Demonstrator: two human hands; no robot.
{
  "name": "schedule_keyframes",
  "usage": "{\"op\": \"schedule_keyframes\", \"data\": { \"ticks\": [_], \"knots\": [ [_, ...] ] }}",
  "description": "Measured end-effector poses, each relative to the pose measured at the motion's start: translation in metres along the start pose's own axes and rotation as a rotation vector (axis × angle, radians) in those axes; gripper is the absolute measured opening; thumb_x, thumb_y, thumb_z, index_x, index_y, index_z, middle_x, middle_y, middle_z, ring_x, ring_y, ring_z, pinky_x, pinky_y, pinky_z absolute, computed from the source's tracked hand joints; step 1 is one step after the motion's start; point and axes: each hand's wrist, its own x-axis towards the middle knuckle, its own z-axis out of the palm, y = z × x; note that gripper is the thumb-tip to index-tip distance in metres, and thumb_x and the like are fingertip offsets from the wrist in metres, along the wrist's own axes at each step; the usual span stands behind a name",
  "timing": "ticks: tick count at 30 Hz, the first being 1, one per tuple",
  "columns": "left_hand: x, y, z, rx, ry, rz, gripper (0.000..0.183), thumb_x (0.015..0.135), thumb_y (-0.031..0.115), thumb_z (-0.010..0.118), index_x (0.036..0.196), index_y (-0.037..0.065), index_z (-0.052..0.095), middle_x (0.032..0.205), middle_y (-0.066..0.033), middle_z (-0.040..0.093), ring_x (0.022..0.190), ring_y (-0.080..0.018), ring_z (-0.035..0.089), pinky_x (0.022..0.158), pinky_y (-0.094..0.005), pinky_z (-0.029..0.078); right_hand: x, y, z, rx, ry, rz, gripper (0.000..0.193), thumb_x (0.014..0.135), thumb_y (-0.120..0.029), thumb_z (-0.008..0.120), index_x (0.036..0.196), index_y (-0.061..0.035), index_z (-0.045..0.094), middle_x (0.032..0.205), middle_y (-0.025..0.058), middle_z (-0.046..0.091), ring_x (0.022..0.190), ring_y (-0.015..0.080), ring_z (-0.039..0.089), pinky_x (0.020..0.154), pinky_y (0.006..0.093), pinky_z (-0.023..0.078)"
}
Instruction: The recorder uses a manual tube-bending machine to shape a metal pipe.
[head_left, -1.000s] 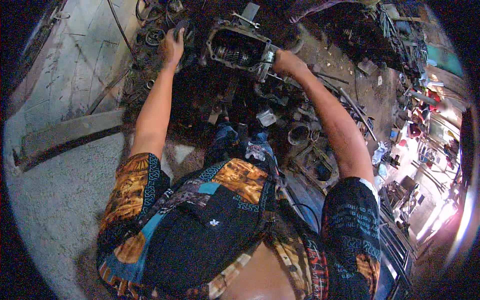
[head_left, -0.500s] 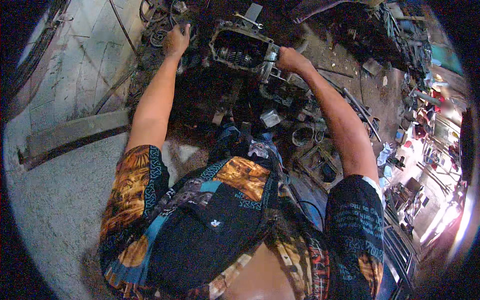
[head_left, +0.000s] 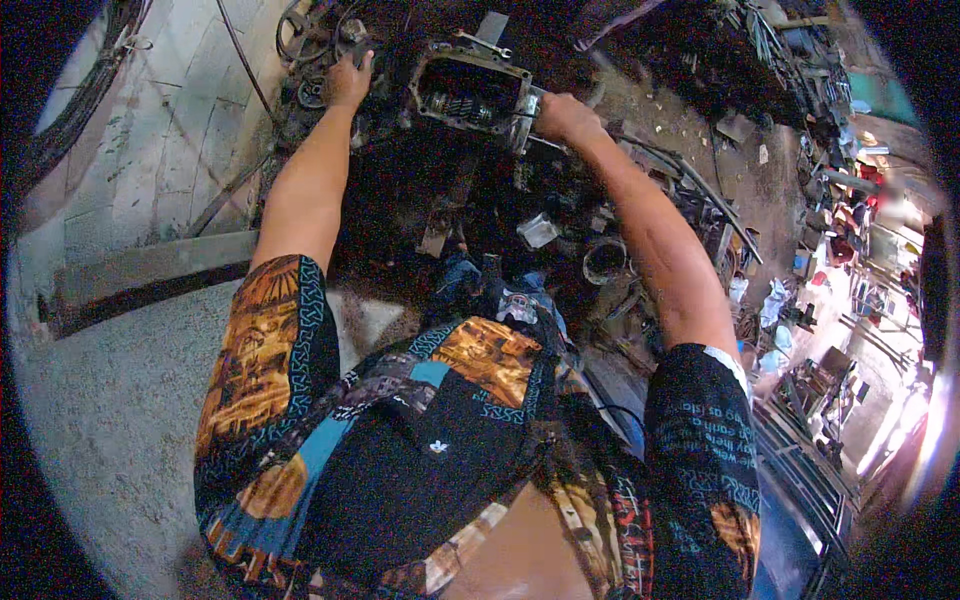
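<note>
An opened metal gearbox housing (head_left: 417,92) lies at the far middle, with a shaft of gears (head_left: 458,106) showing inside it. Across its far edge rests a shiny open-end wrench (head_left: 485,44). My right hand (head_left: 567,118) is closed at the housing's right edge, where a thin dark piece pokes out toward the gears; what the fingers grip is mostly hidden. Left of the housing, my left hand (head_left: 347,84) reaches among dark, greasy parts, its thumb raised and the other fingers curled. Whatever it holds blends into the dark background.
A round metal ring (head_left: 605,260) and a small pale block (head_left: 538,231) lie nearer to me. Long bars (head_left: 700,190) lean at the right, with scattered clutter beyond. A pale panelled wall (head_left: 180,110) and a curved ledge (head_left: 150,275) stand at the left.
The view has shifted a little, and the housing appears slightly farther left. My right hand has stayed at its right edge. My left hand remains by the dark parts.
</note>
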Motion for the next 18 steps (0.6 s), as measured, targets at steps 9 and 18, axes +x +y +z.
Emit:
{"op": "schedule_keyframes", "data": {
  "ticks": [9, 18],
  "knots": [
    [-0.015, -0.017, 0.009, -0.204, 0.091, 0.032, 0.056, 0.086, 0.054, 0.052, 0.107, 0.003, 0.063, 0.086, -0.0231, 0.065, 0.081, -0.0406, 0.063, 0.069, -0.0503, 0.049, -0.034, 0.038, 0.065, 0.330, 0.292, -0.023, 0.034, 0.076, -0.027, 0.061, 0.090, 0.0045, 0.058, 0.092, 0.0304, 0.061, 0.090, 0.0452, 0.059, 0.080, 0.0489, 0.048],
    [-0.012, -0.012, -0.017, -0.220, 0.155, 0.175, 0.054, 0.088, 0.049, 0.052, 0.113, 0.002, 0.059, 0.087, -0.0227, 0.065, 0.078, -0.0419, 0.063, 0.068, -0.0489, 0.049, -0.061, 0.046, 0.077, 0.456, 0.265, -0.021, 0.033, 0.077, -0.027, 0.062, 0.096, -0.0005, 0.066, 0.091, 0.0246, 0.064, 0.089, 0.0392, 0.062, 0.077, 0.0441, 0.050]
  ]
}}
